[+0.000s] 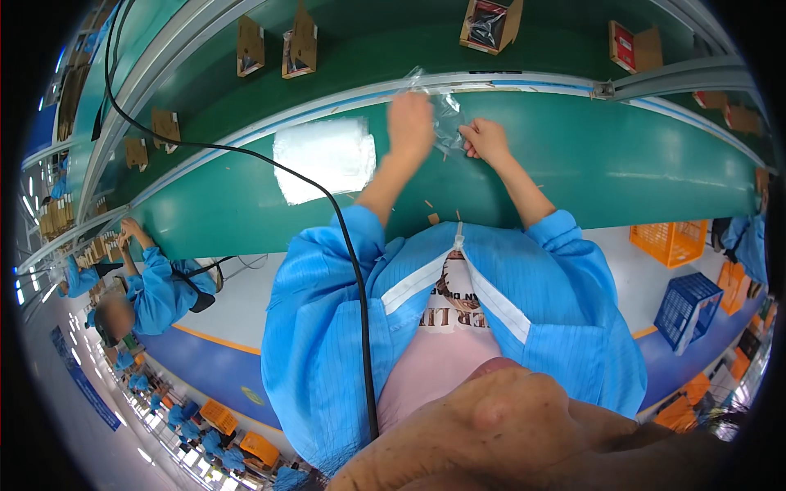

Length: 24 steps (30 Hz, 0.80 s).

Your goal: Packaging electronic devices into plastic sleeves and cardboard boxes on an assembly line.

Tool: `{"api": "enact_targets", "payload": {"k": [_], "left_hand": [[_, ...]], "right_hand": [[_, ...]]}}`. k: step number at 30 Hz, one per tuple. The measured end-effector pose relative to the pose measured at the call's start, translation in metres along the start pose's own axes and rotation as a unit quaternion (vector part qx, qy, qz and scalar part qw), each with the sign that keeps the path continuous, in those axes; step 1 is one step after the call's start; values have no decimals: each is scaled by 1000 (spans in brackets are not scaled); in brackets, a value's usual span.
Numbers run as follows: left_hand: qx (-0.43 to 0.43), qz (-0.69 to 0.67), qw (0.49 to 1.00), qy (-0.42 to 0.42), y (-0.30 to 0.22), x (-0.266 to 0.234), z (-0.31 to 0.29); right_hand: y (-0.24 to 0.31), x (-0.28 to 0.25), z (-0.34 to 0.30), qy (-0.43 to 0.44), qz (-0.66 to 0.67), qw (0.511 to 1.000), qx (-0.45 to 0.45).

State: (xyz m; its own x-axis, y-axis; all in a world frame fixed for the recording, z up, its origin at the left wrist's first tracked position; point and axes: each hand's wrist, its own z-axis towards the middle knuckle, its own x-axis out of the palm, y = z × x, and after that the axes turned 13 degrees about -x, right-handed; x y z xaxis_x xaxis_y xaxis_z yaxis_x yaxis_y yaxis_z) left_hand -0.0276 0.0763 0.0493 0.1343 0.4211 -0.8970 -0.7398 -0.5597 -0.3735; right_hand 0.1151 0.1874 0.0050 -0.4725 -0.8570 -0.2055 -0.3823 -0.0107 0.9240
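Wide fisheye view from the wearer's head (458,434); through it I look down upon the left hand (411,123) and right hand (489,141), the jacket (319,319) nearer than both, the open boxes (625,47) farther, beyond them.

Clear bag (448,119) is thin, crinkly, super glossy plastic; the whitish stack (323,155) looks like shiny film too; green tabletop (606,172) is smooth with a soft sheen; boxes (305,41) are matt brown cardboard; orange crate (671,244) is hard plastic; blue jacket (565,286) is plain matt cloth, kinda wrinkly.
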Motion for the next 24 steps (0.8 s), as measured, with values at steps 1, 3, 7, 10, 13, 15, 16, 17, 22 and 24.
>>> {"api": "enact_targets", "payload": {"k": [1, 3, 7, 10, 13, 15, 16, 17, 22, 24], "left_hand": [[5, -11, 996, 94, -17, 1, -14], [-76, -254, 962, 69, -30, 31, -50], [-93, -187, 974, 91, -29, 44, -60], [-82, -147, 981, 95, -21, 46, -55], [-155, -156, 969, 115, -19, 55, -48], [-189, -150, 964, 113, -10, 58, -44], [-203, -149, 961, 118, -11, 54, -46], [-183, -126, 969, 106, -12, 51, -48], [-73, -40, 995, 49, -33, 43, -61], [-63, -15, 997, 38, -41, 42, -59]], "right_hand": [[2, 3, 1, -29, -58, 998, -7], [2, 12, 4, -40, -89, 994, -51], [-7, 5, 9, -33, -11, 999, -23], [0, 0, 4, -14, 20, 1000, 9], [10, -10, -5, -28, -60, 998, -9], [0, -14, -4, 50, 9, 999, -15], [-2, -23, -3, 90, 79, 993, -3], [-1, -35, 2, 108, 118, 987, 18], [-18, -154, 72, -351, -184, 905, -151], [-34, -222, 103, -461, -305, 822, -140]]}}
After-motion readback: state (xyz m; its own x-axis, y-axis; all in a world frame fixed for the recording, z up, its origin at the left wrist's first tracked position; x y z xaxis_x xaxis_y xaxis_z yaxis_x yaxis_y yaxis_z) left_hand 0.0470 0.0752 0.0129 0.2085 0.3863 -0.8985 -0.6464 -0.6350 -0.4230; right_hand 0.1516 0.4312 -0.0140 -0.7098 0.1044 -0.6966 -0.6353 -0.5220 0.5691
